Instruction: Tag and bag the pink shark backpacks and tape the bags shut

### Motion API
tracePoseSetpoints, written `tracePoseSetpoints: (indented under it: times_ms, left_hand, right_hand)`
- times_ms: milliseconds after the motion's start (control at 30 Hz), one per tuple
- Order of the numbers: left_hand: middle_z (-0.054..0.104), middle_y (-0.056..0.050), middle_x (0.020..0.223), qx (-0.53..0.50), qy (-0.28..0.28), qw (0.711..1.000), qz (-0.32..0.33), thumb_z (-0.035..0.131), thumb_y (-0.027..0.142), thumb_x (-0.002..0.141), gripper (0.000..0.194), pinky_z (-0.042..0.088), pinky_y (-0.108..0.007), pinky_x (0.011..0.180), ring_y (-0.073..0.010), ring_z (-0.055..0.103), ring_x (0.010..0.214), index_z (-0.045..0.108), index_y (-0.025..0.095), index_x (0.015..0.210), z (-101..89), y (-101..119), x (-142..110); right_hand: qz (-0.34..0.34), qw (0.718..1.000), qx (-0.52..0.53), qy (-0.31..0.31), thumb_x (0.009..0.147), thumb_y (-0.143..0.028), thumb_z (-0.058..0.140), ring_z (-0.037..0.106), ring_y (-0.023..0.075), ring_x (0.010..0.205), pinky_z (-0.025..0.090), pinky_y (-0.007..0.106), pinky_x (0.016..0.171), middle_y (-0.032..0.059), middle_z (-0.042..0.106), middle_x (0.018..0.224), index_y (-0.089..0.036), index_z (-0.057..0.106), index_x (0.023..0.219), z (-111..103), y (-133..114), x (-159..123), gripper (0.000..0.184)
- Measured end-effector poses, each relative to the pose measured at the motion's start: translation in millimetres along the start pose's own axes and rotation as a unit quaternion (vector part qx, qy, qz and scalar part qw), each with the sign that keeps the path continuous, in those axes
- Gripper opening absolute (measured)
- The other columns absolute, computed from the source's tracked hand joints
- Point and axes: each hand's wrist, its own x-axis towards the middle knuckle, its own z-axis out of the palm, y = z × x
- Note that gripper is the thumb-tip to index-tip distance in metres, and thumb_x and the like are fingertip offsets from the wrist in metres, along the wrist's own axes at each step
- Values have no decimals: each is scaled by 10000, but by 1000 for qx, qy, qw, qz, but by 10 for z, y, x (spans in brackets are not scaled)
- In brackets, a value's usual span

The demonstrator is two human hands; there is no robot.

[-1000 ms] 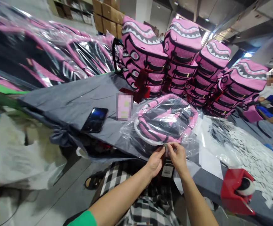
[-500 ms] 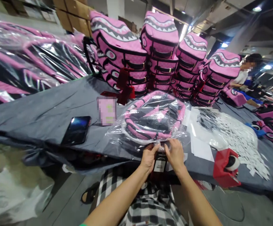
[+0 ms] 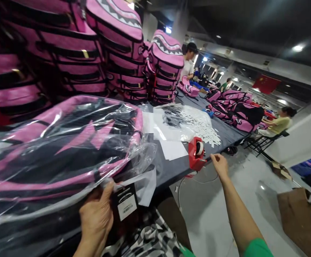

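A pink and black backpack in a clear plastic bag (image 3: 64, 142) lies on the grey table (image 3: 177, 164) right in front of me. My left hand (image 3: 98, 214) presses the bag's open end at the near edge, thumb on the plastic, next to a black hang tag with a white label (image 3: 125, 204). My right hand (image 3: 220, 165) is stretched out to the right, fingers pinched at the red tape dispenser (image 3: 197, 153) near the table's edge. What the fingers pinch is too small to make out.
Stacks of pink shark-mouth backpacks (image 3: 118, 53) stand behind the bagged one. White sheets and a pile of small white labels (image 3: 198, 123) lie past the dispenser. People sit farther along the table and at the right. A brown cardboard box (image 3: 300, 217) stands on the floor.
My right hand left the bag's opening and reached right to the tape dispenser. My left hand stayed on the bag's end. My view swung right and closer to the backpack.
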Motion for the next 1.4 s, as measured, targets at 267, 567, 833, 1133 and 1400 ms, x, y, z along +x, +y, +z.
tracePoseSetpoints:
  times_ms: [267,567,833,1133,1400]
  left_hand:
    - [682,53,645,-8,16,998,-52,833,298,528,308,543,-229,525,-104,590,517,672,156,749,32,78,-56]
    - [671,48,665,7,7,1000,3,868,381,510,410,560,-243,560,-114,620,557,647,153,770,1,-13,-23]
    - [669,23,636,16,-13,1000,-7,872,506,490,497,501,-261,560,-131,606,543,672,148,771,18,-13,-96]
    - [691,-23,661,-24,-25,998,51,889,444,492,459,458,-260,614,-152,604,596,716,120,767,108,65,-81]
    - [725,-19,704,-41,-40,997,57,866,365,548,356,468,-256,671,-168,635,678,727,139,786,100,44,-55]
  right_hand:
    - [85,990,104,-33,620,-661,686,541,188,608,387,286,583,31,603,560,-148,699,631,440,146,-2,513]
    - [104,958,264,-30,749,-545,695,467,122,550,368,203,489,-40,524,605,-230,491,701,383,67,-567,379]
    - [119,814,406,-398,817,-560,714,183,66,440,172,166,376,-107,304,559,-236,440,743,907,-712,-1261,431]
    - [-450,718,97,-523,958,-336,522,524,140,669,363,238,638,-3,615,749,-211,611,828,1640,-2005,-1372,201]
    - [-514,742,-155,-403,956,-262,561,677,213,819,366,254,631,61,749,944,-248,710,1017,1814,-2084,-1455,162]
